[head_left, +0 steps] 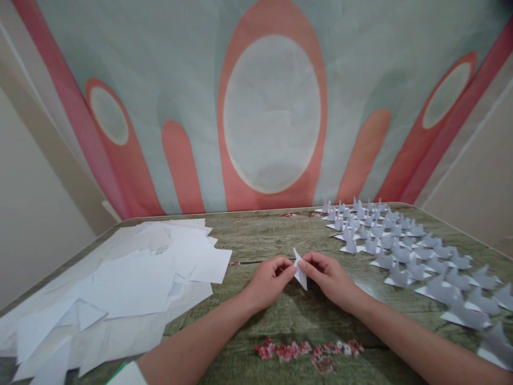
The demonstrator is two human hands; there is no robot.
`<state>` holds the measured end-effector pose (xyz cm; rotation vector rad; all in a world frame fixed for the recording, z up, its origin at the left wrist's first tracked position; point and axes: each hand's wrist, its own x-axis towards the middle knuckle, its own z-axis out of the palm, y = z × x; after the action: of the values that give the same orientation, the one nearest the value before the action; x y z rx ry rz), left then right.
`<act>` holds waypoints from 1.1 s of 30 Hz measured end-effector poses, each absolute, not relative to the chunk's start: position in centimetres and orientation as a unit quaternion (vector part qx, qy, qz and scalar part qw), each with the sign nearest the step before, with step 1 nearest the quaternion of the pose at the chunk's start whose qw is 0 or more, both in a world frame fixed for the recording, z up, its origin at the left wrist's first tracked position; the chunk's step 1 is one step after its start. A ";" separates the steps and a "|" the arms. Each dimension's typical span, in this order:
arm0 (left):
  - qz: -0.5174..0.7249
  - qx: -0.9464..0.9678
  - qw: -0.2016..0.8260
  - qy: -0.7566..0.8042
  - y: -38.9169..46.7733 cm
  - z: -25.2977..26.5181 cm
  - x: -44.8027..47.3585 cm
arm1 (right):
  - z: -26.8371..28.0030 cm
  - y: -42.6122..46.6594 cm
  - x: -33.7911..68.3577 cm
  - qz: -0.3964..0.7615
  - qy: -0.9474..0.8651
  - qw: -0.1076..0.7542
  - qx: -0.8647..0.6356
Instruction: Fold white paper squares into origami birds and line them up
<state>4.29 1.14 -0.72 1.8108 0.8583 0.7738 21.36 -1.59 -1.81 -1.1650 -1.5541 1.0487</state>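
Note:
Between my two hands, a small piece of folded white paper [300, 275] is held upright above the middle of the table. My left hand [270, 280] pinches its left side between thumb and fingers. On the opposite side, my right hand [326, 275] grips the paper near its upper part, also with thumb and fingers. The paper is narrow, with a pointed tip at the top and another at the bottom. My fingers cover part of its folds.
Loose white paper sheets [132, 283] lie in an overlapping pile on the left. Rows of folded white paper birds [401, 254] stand on the right. The wood-patterned table [256, 232] has printed pink flowers [286, 348] near its front. A patterned backdrop [274, 112] hangs behind.

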 end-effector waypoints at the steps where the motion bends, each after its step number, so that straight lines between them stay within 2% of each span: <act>1: 0.322 0.738 0.478 0.350 1.2 -0.8 4.3 | -1.9 -1.6 21.4 0.430 -0.623 0.453 -0.470; 14: 0.375 0.698 0.515 0.327 1.2 -1.1 4.3 | -2.6 -1.4 21.1 0.441 -0.550 0.516 -0.487; 33: 0.416 0.630 0.582 0.302 1.3 -0.9 4.6 | -2.0 -1.6 20.7 0.494 -0.523 0.518 -0.463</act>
<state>4.60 1.29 -0.91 1.4710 0.7064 0.9716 20.72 -1.62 -2.03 -1.1111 -1.2539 1.1843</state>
